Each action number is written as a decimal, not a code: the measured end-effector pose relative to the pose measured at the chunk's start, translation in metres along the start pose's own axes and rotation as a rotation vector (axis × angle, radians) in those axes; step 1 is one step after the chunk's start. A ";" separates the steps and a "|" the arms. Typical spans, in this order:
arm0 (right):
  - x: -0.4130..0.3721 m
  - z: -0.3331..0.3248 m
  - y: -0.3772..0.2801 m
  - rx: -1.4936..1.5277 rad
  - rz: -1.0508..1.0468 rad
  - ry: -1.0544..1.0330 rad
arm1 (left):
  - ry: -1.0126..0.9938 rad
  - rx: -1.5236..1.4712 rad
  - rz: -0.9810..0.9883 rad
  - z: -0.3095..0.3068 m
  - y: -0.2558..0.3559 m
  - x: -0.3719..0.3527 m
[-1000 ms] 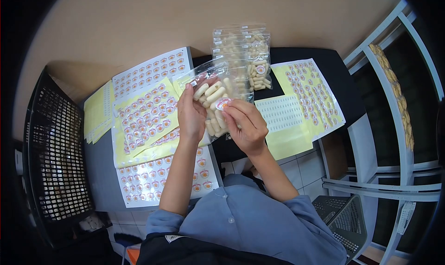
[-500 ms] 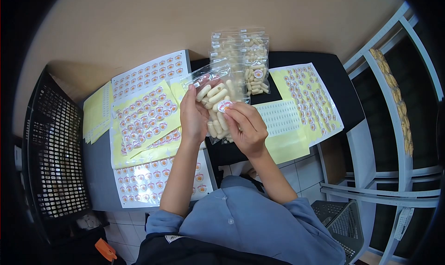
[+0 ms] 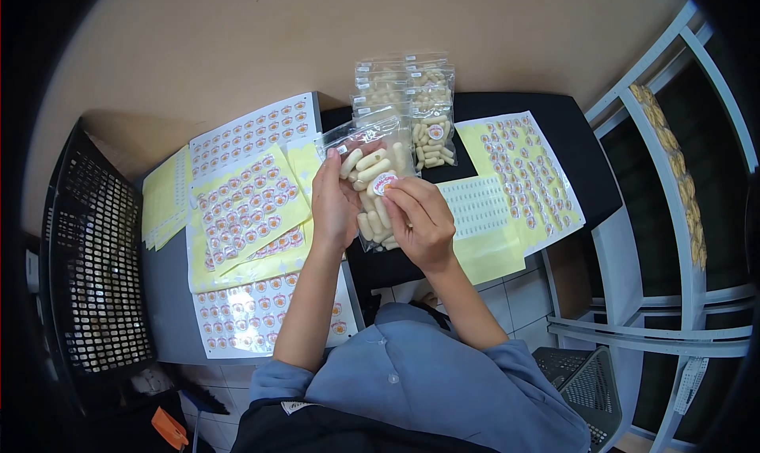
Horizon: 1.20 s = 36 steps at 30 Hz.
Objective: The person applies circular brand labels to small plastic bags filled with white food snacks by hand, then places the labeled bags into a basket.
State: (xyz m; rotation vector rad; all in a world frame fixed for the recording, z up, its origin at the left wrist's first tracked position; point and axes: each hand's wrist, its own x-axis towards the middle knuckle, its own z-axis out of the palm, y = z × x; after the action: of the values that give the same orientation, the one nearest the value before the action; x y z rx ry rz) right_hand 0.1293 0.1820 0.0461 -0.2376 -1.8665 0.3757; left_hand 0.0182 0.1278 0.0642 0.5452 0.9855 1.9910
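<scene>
A clear plastic bag (image 3: 369,165) of pale, finger-shaped pieces is held up over the table in front of me. My left hand (image 3: 334,209) grips its left side, thumb at the front and fingers behind the plastic. At the bag's front, a round white sticker (image 3: 384,184) with a pink and orange print is pinched at its right edge by my right hand (image 3: 425,222). The sticker overlaps the pieces in this view, and my fingertips cover part of it. Behind, similar filled bags (image 3: 432,140) lie overlapping in two columns; the nearest right one bears a round sticker.
Sticker sheets (image 3: 241,207) on yellow and white backing cover the left of the table. More round-sticker sheets (image 3: 526,168) and a small-label sheet (image 3: 475,207) lie right. A black perforated crate (image 3: 103,255) stands far left, a metal rack (image 3: 689,136) far right.
Hands, bag and sticker keep almost the same pose. The bag's top edge has shifted slightly right, and the view has moved a little.
</scene>
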 end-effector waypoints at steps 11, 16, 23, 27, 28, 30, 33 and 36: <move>-0.003 -0.017 -0.006 -0.176 0.032 -0.274 | 0.069 -0.190 -0.058 0.005 0.005 0.005; -0.012 -0.015 0.001 -0.055 0.113 -0.219 | 0.068 -0.254 -0.084 0.008 -0.001 0.004; -0.012 -0.017 0.004 0.046 0.135 -0.185 | 0.014 -0.265 -0.104 0.013 -0.001 0.003; -0.010 -0.022 0.005 0.041 0.125 -0.188 | 0.023 -0.263 -0.101 0.014 -0.005 0.004; -0.011 -0.022 0.006 0.038 0.142 -0.180 | -0.039 -0.227 -0.136 0.011 -0.005 0.004; -0.015 -0.022 0.008 0.037 0.158 -0.176 | -0.099 -0.193 -0.169 0.010 -0.008 0.003; -0.018 -0.020 0.012 0.012 0.173 -0.153 | 0.003 0.080 -0.075 0.008 -0.020 -0.001; -0.018 -0.022 0.014 -0.001 0.184 -0.169 | 0.038 0.139 0.008 0.009 -0.029 -0.002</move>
State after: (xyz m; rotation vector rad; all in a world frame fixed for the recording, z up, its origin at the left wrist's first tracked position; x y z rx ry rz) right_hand 0.1555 0.1915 0.0312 -0.3899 -2.0173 0.5352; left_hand 0.0391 0.1400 0.0462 0.5890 1.1535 1.9557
